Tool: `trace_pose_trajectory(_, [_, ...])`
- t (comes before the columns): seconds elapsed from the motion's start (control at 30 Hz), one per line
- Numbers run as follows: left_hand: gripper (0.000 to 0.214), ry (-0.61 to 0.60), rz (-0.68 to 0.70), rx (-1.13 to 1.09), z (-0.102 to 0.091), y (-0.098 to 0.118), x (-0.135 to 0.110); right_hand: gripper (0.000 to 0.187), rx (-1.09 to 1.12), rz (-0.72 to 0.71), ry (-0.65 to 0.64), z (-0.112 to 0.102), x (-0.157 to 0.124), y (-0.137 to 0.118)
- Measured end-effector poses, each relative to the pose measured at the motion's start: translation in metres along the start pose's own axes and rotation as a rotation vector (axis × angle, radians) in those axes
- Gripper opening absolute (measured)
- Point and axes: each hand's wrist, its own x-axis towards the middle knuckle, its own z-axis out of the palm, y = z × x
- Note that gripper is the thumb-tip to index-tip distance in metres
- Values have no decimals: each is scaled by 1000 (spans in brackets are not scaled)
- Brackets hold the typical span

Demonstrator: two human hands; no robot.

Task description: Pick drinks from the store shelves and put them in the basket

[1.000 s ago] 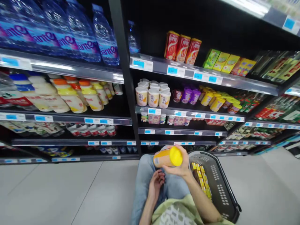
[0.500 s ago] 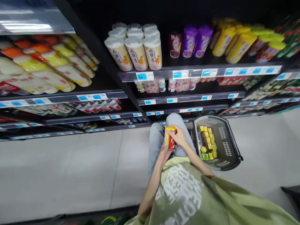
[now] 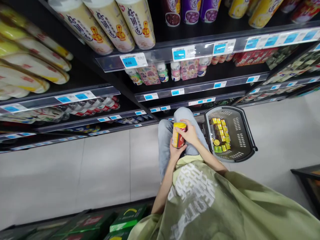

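A small can (image 3: 179, 136) with a yellow lid and a red and yellow label is held above my lap. My left hand (image 3: 176, 152) is closed around its lower end, nearest my body. My right hand (image 3: 190, 134) grips it from the right, with the thumb across the label and the fingers by the lid's edge. Both hands rest close to my bent knees. On the floor to my right stands a dark shopping basket (image 3: 241, 150) with several small yellow and green packs (image 3: 222, 131) and a round yellow-topped item (image 3: 216, 142) in it.
Shelves in front hold tall cream cans (image 3: 138, 23), purple cans (image 3: 211, 10) and small bottles with pink packs (image 3: 175, 71). Price tags line the shelf edge (image 3: 160, 55). Green boxes (image 3: 127, 218) sit behind me at lower left. A dark stand (image 3: 306, 173) is at the right.
My view has shifted nearer the shelves, so the upper cans look larger. The can is turned so more of its label and lid show. Both hands stay on it.
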Motion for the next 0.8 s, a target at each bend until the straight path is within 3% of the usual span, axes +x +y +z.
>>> trace_pose_trajectory(0.13, [106, 96, 29, 123, 6, 8, -11, 56, 96, 8, 14, -3, 2, 3])
trace_pose_trajectory(0.4, [101, -22, 120, 148, 10, 22, -26, 50, 257, -52, 25, -6, 11, 16])
trace_pose_trajectory(0.8, [95, 38, 220, 242, 21, 31, -35, 74, 310, 53, -38, -7, 17, 19])
